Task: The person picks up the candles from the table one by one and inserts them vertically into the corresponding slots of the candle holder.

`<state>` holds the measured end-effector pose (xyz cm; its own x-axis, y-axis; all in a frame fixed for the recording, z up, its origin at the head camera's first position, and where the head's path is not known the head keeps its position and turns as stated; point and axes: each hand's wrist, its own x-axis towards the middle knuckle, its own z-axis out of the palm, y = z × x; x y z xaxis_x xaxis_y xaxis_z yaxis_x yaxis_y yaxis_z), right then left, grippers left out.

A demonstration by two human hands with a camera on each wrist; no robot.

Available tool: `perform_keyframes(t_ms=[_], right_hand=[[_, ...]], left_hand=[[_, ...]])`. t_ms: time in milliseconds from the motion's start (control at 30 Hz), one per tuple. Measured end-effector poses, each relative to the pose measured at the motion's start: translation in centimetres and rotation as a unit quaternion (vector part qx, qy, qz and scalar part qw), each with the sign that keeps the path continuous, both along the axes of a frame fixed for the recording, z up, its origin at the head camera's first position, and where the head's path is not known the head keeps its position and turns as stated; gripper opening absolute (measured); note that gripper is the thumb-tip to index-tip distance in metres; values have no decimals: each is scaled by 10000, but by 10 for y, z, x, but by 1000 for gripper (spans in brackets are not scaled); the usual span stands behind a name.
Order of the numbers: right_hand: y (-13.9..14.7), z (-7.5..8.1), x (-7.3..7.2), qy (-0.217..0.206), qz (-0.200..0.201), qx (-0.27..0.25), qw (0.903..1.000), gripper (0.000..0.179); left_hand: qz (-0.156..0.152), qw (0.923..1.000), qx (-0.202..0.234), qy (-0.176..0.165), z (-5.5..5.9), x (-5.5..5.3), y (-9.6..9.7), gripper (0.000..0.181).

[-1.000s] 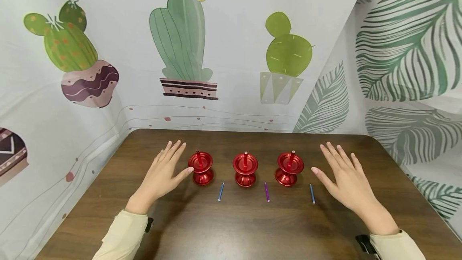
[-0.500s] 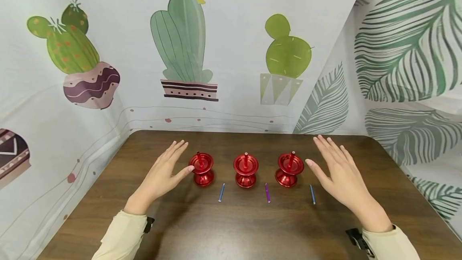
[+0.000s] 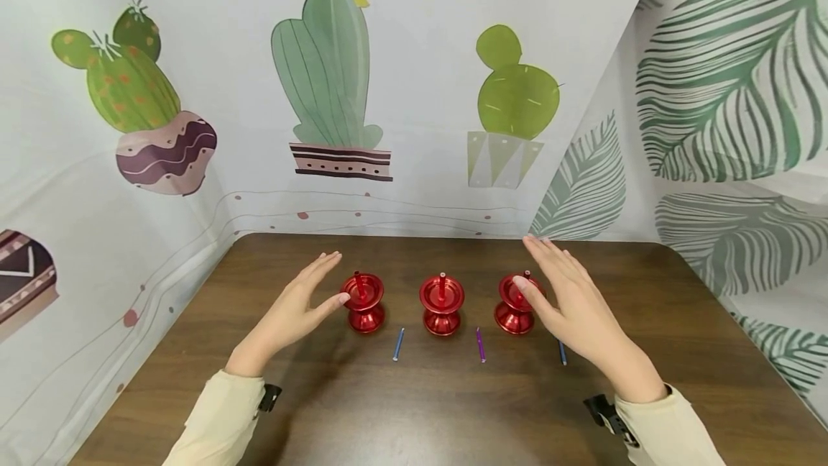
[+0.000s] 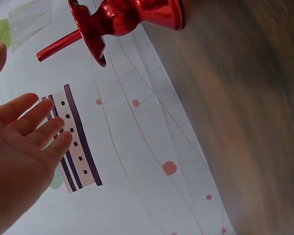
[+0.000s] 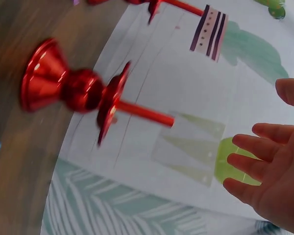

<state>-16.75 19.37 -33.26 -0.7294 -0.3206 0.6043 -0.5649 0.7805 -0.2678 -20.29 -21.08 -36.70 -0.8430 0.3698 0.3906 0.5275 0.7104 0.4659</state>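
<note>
Three red metal candle holders stand upright in a row: the left holder [image 3: 366,319], the middle holder [image 3: 443,323] and the right holder [image 3: 514,319], each with a thin red tube rising from its dish. In front lie a blue candle [image 3: 398,344], a purple candle [image 3: 481,345] and a second blue candle [image 3: 563,354], partly covered by the right hand. My left hand [image 3: 287,322] hovers beside the left holder, fingers extended, holding nothing. My right hand [image 3: 578,315], also bare and with fingers extended, overlaps the right holder in the head view; the right wrist view shows this holder [image 5: 83,90] apart from the fingers.
The holders and candles share a brown wooden table [image 3: 414,408]. Behind its far edge hangs a white cloth [image 3: 427,92] printed with cacti and leaves. Black straps [image 3: 611,419] circle both wrists, by the light sleeves.
My right hand has moved left, from beside the right holder to in front of it in the head view. The left hand has turned slightly and barely shifted. Holders and candles stay put.
</note>
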Motion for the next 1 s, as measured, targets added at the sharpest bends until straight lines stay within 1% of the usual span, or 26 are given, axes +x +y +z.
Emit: perform_keyframes(t_ms=[167,300,500,633,833,900,1000], right_hand=[[-16,6,-2,-166,248,-152,9994,59],[-31,10,-4,-301,481,-210,9982,58],[-56,12,-4,-620,719,-257,9951,58],[-72,11,-5,-920,965,-365,9904,58],[-93,5,-6,-1460,1222,-440,9807,58],[-100,2,-7,-1561,1294,-463,9781,59],[-111,-5,-8,-1600,1404,-555,9755,58]], left_hand=[[2,9996,94,-281,0,-3,-1,65],[-9,9982,198,-565,-2,-8,-1,64],[-229,9957,323,-833,-6,-12,0,64],[-324,9945,276,-957,-10,-15,2,64],[-354,9928,107,-1137,-17,-22,3,66],[-352,9921,86,-1199,-19,-22,3,67],[-344,9912,69,-1274,-21,-23,2,67]])
